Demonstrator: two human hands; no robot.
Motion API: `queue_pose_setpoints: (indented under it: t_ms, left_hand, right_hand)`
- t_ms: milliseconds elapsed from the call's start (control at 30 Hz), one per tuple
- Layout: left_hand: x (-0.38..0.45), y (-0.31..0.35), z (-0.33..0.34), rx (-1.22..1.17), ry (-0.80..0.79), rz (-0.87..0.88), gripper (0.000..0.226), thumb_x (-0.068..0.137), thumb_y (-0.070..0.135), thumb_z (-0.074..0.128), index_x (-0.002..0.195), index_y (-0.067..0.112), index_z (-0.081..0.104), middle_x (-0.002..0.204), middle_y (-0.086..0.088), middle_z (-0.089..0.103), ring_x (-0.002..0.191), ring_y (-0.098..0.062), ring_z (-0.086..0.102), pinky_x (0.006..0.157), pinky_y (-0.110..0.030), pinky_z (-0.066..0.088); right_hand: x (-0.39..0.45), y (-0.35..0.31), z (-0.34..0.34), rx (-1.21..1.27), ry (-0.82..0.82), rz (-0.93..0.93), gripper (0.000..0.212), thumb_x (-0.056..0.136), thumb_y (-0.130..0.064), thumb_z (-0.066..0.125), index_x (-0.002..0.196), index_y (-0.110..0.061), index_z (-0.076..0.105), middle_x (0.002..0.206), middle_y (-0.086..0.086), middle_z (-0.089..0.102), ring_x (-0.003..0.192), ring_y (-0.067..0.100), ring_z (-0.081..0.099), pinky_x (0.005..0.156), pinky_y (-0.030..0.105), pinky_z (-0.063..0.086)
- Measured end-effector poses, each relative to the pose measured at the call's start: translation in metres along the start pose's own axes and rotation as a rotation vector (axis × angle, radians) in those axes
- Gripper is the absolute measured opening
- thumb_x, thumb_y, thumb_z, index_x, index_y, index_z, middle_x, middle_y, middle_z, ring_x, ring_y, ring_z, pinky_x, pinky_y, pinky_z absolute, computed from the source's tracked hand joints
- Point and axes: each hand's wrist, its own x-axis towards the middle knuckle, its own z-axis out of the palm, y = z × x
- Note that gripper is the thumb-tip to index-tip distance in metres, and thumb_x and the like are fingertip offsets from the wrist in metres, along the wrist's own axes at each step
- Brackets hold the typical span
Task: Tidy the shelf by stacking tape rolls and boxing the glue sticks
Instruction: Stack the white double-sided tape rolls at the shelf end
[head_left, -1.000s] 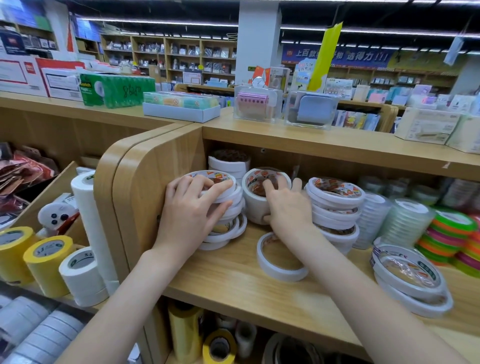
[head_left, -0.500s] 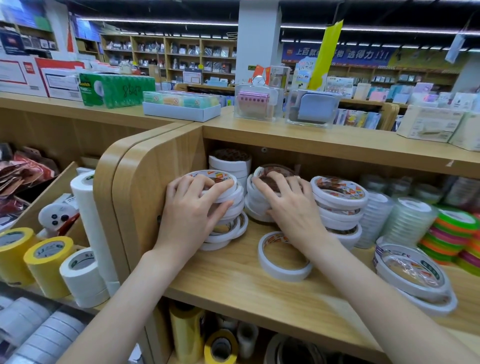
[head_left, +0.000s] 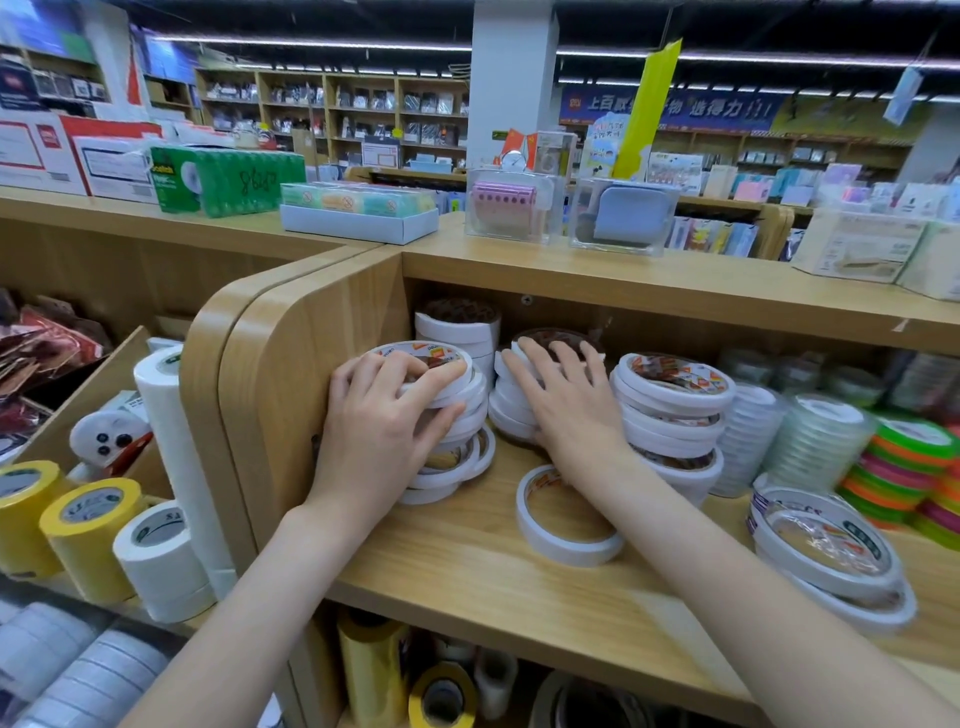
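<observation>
The wooden shelf (head_left: 467, 561) is seen from just above and in front (only one view is given), looked down on from close by the head camera.

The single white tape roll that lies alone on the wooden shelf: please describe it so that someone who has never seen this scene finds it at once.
Look at the middle wooden shelf, where stacks of white tape rolls stand in a row. Just in front of them, under the right wrist of the person, lies one white tape roll flat on the board. Unlike its neighbours, it belongs to no stack and neither hand touches it.
</observation>
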Motion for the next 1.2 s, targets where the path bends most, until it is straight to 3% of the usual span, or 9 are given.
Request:
queue_pose_setpoints:
  t_ms: [67,367,433,533,767,900,1000,1100,1200]
  left_hand:
    - [0.0,-0.001,0.0,0.001,-0.007,0.001,0.032,0.088,0.035,0.051,0.11,0.019,0.067,0.086,-0.003,0.058,0.086,-0.02,0.049,0.085,-0.034,0.032]
    - [-0.001,0.0,0.0,-0.008,0.0,0.0,0.032,0.088,0.035,0.051,0.109,0.018,0.068,0.085,-0.003,0.059,0.086,-0.02,0.048,0.085,-0.034,0.032]
    - [-0.001,0.001,-0.001,-0.014,-0.007,-0.007,0.033,0.088,0.035,0.05,0.109,0.018,0.068,0.085,-0.003,0.058,0.087,-0.02,0.048,0.086,-0.035,0.032]
    - [0.0,0.001,-0.001,-0.016,0.002,-0.011,0.032,0.088,0.035,0.05,0.109,0.018,0.068,0.085,-0.003,0.058,0.087,-0.02,0.047,0.086,-0.034,0.031]
    - [0.0,0.001,-0.001,-0.03,0.002,-0.015,0.031,0.087,0.035,0.051,0.107,0.018,0.068,0.083,-0.003,0.058,0.085,-0.019,0.046,0.086,-0.033,0.031]
    - [-0.003,0.003,0.0,-0.053,0.013,-0.045,0.032,0.087,0.034,0.051,0.109,0.017,0.067,0.088,-0.005,0.058,0.09,-0.02,0.046,0.088,-0.035,0.03]
    - [-0.006,0.004,0.001,-0.073,0.011,-0.06,0.032,0.087,0.034,0.05,0.11,0.018,0.066,0.095,-0.007,0.058,0.095,-0.022,0.044,0.089,-0.036,0.03]
    - [-0.004,0.003,0.001,-0.068,0.012,-0.057,0.033,0.087,0.034,0.051,0.111,0.018,0.066,0.095,-0.007,0.058,0.096,-0.022,0.044,0.09,-0.036,0.029]
    - [-0.004,0.004,0.001,-0.069,0.016,-0.058,0.033,0.087,0.034,0.051,0.111,0.017,0.066,0.093,-0.007,0.058,0.094,-0.021,0.044,0.09,-0.036,0.029]
  right_hand:
    - [0.009,0.002,0.0,0.045,-0.095,-0.001,0.096,0.078,-0.02,0.071,0.146,-0.023,0.004,0.154,0.001,0.007,0.139,0.028,0.011,0.114,0.044,0.003]
    - [0.017,0.004,-0.008,0.19,-0.111,0.095,0.102,0.077,-0.011,0.07,0.146,-0.028,-0.003,0.149,0.01,0.009,0.135,0.031,0.012,0.114,0.041,0.009]
    - [0.003,0.007,-0.011,0.226,-0.015,0.091,0.091,0.078,-0.005,0.067,0.147,-0.021,0.009,0.151,0.012,0.011,0.137,0.032,0.012,0.113,0.04,0.017]
    - [-0.013,0.008,-0.017,0.188,0.081,0.127,0.071,0.078,0.001,0.065,0.139,-0.011,0.031,0.143,0.016,0.029,0.128,0.032,0.029,0.1,0.038,0.037]
    - [0.012,0.011,-0.023,0.183,-0.181,0.107,0.07,0.08,-0.001,0.061,0.137,-0.014,0.024,0.132,0.012,0.035,0.119,0.029,0.032,0.087,0.033,0.036]
    - [0.022,0.011,-0.028,0.219,-0.266,0.158,0.071,0.078,-0.001,0.065,0.136,-0.015,0.027,0.136,0.012,0.03,0.124,0.029,0.028,0.09,0.033,0.037]
    - [0.015,0.009,-0.026,0.211,-0.199,0.148,0.07,0.08,-0.003,0.064,0.137,-0.015,0.025,0.137,0.014,0.028,0.123,0.031,0.028,0.092,0.034,0.037]
    - [0.006,0.011,-0.03,0.177,-0.028,0.127,0.052,0.086,-0.012,0.059,0.132,-0.011,0.036,0.131,0.014,0.038,0.118,0.029,0.034,0.094,0.035,0.036]
    - [0.015,0.018,-0.04,0.26,-0.044,0.165,0.038,0.087,-0.018,0.059,0.122,-0.007,0.047,0.122,0.013,0.047,0.116,0.028,0.038,0.092,0.034,0.037]
